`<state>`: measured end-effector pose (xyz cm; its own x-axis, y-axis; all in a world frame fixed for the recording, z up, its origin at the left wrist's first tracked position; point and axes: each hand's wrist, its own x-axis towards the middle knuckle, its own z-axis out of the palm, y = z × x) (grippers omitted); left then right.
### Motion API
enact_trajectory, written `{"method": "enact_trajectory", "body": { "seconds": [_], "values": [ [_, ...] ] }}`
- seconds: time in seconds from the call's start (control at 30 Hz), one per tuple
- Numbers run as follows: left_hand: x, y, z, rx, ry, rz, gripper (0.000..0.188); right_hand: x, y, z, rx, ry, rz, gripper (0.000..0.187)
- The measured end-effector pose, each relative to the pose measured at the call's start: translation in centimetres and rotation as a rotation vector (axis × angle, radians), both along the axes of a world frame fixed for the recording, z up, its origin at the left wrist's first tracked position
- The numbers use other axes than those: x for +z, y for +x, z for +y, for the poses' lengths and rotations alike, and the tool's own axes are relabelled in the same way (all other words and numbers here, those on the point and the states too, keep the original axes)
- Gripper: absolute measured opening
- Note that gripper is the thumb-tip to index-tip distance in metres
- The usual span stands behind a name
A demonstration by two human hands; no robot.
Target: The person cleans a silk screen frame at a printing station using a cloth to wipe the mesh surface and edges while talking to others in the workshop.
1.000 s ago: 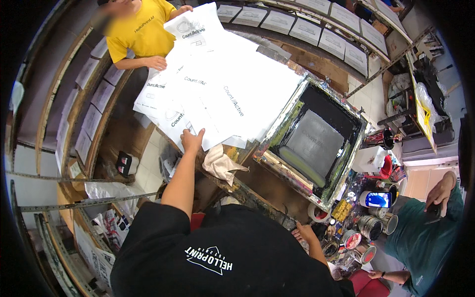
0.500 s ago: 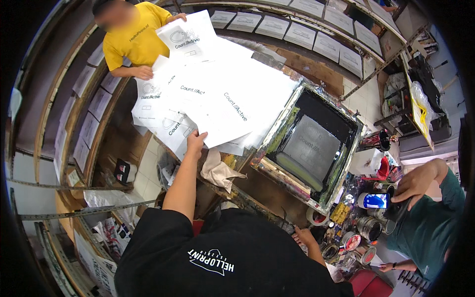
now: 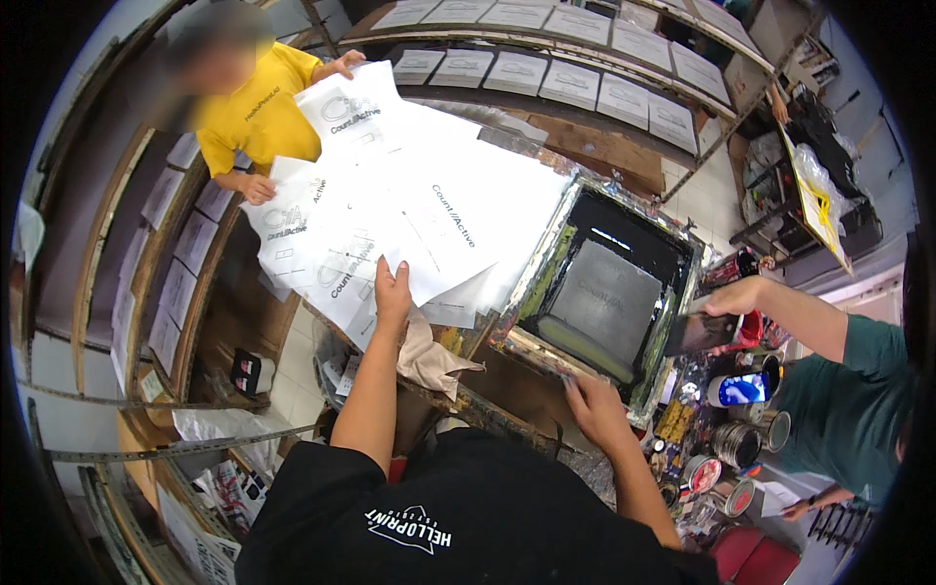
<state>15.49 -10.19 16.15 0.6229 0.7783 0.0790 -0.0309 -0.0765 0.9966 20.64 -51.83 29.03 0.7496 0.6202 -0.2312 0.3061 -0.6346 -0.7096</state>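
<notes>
My left hand (image 3: pixel 393 291) is over the lower edge of a pile of large white printed sheets (image 3: pixel 375 210), thumb and fingers apart. My right hand (image 3: pixel 597 409) is at the near side of a screen printing frame (image 3: pixel 546 363), its fingers stretched toward the rim. Dark ink borders the grey mesh (image 3: pixel 606 292) in the frame. Across the pile, a person in a yellow shirt (image 3: pixel 278 107) has both hands on the sheets. A crumpled beige cloth (image 3: pixel 429 363) hangs beside my left wrist.
Ink cans (image 3: pixel 736 446) and a lit phone (image 3: pixel 743 390) crowd the right side. There, a person in a green shirt (image 3: pixel 843 409) holds a dark flat object (image 3: pixel 704 333) near the frame. Racks of printed sheets (image 3: pixel 570 86) stand behind and to the left (image 3: pixel 175 249).
My right hand has risen from beside the cans to the frame's near edge. My left hand's fingers have spread at the sheets. The green-shirted person's arm has reached toward the frame.
</notes>
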Motion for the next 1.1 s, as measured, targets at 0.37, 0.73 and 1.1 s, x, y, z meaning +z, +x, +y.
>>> {"method": "enact_trajectory", "body": {
  "seconds": [0.37,0.73,1.1],
  "values": [
    [1.1,0.1,-1.4,-0.053,-0.037,-0.038,0.056,-8.2,2.2,22.3,0.485,0.202,0.046,0.037],
    [-2.8,-0.6,-0.9,-0.003,-0.241,-0.020,0.058,-9.9,0.2,21.7,0.499,0.199,0.061,0.040],
    [-5.7,-1.0,0.0,0.054,-0.546,0.173,0.044,-10.2,-0.3,19.2,0.525,0.161,0.107,0.042]
  ]
}}
